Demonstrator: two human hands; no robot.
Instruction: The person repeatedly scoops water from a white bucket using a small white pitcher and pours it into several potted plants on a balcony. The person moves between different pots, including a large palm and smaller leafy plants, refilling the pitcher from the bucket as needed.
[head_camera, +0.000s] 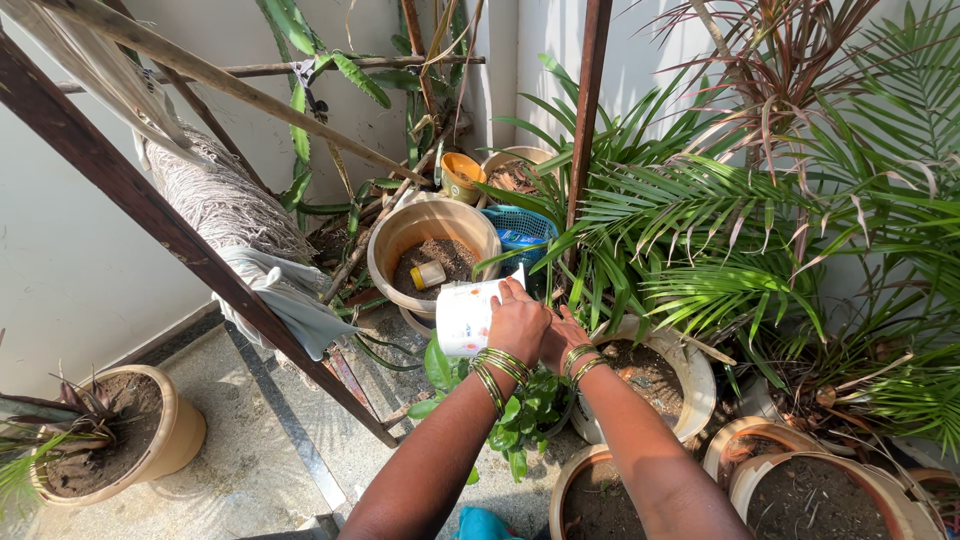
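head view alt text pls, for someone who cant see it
A person's left hand tips a white container over a small leafy plant, the right hand beside it. Clay pots and palm fronds surround them.

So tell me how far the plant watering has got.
Done: cannot tell; no pot's soil looks clearly wet. In hand: the left hand tips a white container over the small green plant, with the right hand beside it. Left: the big pot, the corner pot and the near pots show dry-looking soil.

White walls (60, 260), sunlit stone floor (250, 470)
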